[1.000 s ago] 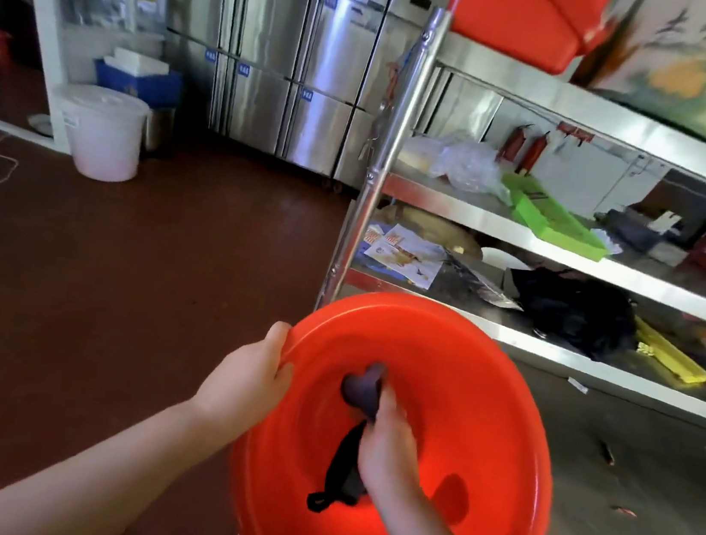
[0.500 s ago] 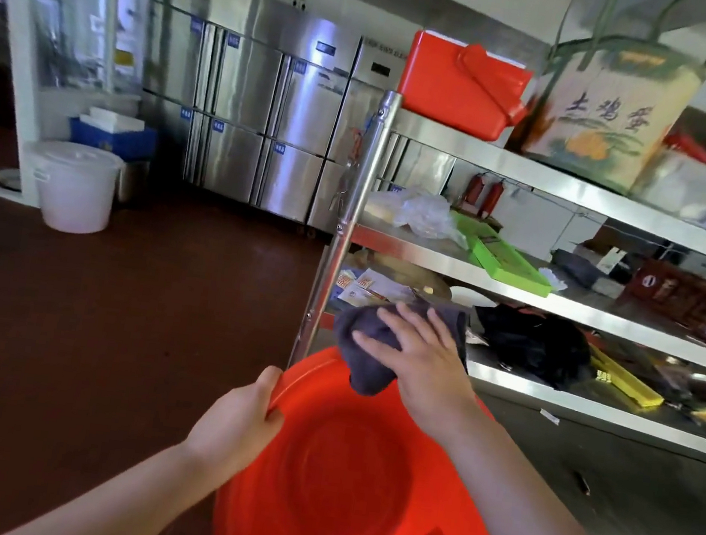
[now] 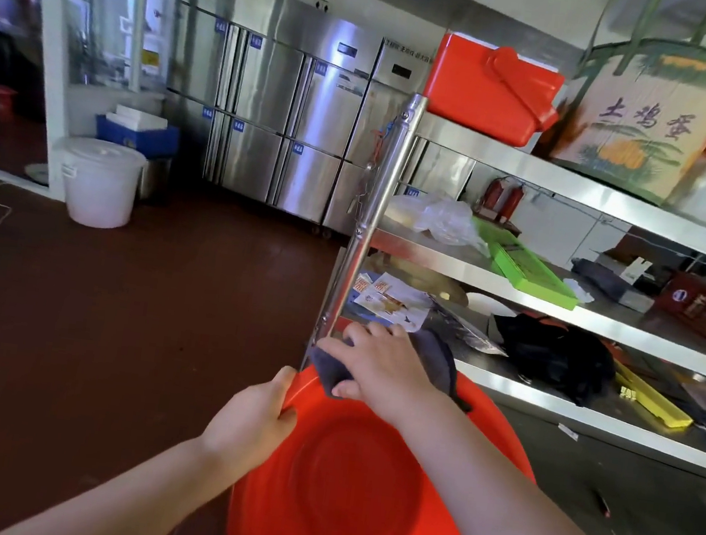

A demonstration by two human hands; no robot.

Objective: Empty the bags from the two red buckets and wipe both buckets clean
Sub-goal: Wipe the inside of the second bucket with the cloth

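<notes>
red bucket (image 3: 362, 488) tilted toward the camera, low and centre, just before the steel shelf rack (image 3: 563, 290); left hand (image 3: 251, 427) clamped on its near-left rim, thumb over the edge; right hand (image 3: 382, 370) spread flat, pressing a dark grey cloth (image 3: 329, 367) onto the far rim

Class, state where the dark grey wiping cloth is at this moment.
In the head view, the dark grey wiping cloth lies centre-frame on the far rim of the round red plastic bucket, pressed under the right hand, beside the steel shelf post.
</notes>
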